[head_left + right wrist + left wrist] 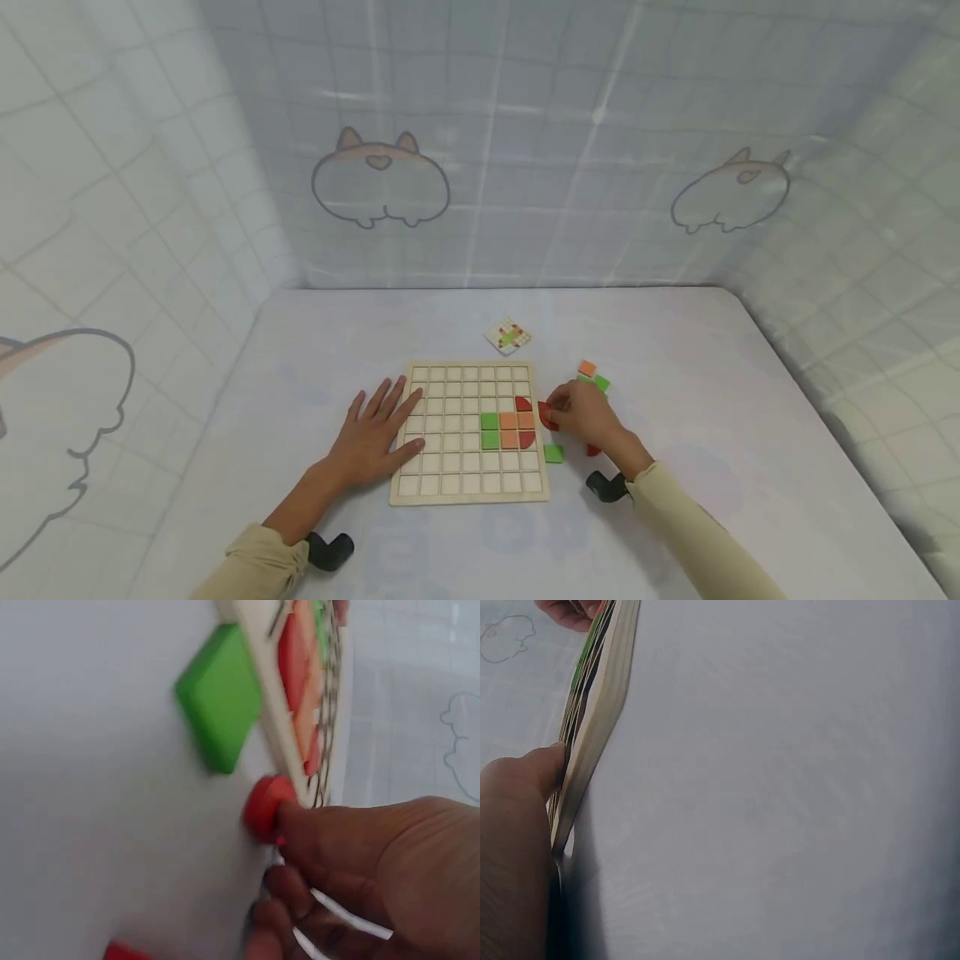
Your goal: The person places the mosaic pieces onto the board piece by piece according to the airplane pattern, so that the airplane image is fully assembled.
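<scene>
A pale wooden grid board (468,500) lies on the table. My left hand (367,446) rests on its left side with fingers spread; in the left wrist view the thumb (544,769) lies on the board's edge. Just off the right edge, my right hand (588,412) pinches a red rounded tile (547,416), seen blurred between thumb and fingers in the right wrist view. Set in the grid's right half are two green squares (490,431), three orange squares (507,421) and two red quarter-circle tiles (527,439). A loose green square (553,454) lies beside the board.
Behind the board lies a small patterned card (507,336). Loose orange (587,367) and green (602,383) tiles are scattered beyond my right hand, partly covered by it. A red tile (593,450) peeks out below the right wrist. Fabric walls (487,208) enclose the table.
</scene>
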Available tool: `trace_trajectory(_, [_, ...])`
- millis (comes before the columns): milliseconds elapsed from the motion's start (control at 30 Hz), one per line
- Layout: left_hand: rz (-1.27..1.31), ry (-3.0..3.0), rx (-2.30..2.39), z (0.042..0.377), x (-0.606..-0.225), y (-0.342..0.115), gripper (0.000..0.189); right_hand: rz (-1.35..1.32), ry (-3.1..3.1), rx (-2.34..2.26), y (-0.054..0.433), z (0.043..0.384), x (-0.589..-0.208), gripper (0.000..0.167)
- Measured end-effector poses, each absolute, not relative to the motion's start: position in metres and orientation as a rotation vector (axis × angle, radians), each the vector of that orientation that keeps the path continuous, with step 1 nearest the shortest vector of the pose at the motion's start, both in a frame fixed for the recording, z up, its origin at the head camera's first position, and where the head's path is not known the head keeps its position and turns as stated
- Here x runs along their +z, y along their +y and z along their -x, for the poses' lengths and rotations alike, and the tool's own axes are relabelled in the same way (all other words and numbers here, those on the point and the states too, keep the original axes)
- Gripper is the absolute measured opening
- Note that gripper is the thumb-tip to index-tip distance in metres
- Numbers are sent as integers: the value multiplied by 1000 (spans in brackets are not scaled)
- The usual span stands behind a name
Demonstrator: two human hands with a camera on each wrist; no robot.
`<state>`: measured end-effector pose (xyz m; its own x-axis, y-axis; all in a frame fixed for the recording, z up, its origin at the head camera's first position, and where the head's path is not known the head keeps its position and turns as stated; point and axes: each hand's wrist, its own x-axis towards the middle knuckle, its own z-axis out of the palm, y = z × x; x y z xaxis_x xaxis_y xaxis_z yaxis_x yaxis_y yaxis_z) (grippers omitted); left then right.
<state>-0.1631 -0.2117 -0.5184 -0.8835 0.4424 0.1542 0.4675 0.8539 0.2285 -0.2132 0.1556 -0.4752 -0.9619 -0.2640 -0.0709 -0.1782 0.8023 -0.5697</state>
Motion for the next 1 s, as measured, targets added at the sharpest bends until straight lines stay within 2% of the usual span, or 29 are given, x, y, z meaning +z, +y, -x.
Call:
trace_trajectory(267, [736, -2931, -424, 164, -522, -215, 78, 265, 2784, -810, 153, 212, -477, 16])
trace_trajectory(433, [725, -2930, -403, 165, -520, -215, 78, 297, 2738, -947, 154, 209, -477, 13])
trace_trajectory(567, [735, -2924, -417, 165, -518, -213, 78, 445, 2811, -1075, 157, 212, -474, 8])
trace_trajectory(733, [730, -2941, -411, 164, -517, -212, 78, 730, 2777, -1174, 149, 223, -464, 21])
trace_trajectory(833, [727, -2943, -401, 164, -518, -212, 77, 780, 2662, -1228, 135, 233, -461, 23])
trace_trajectory(1000, [721, -2938, -411, 164, -519, -212, 78, 861, 2510, -1288, 107, 252, -463, 17])
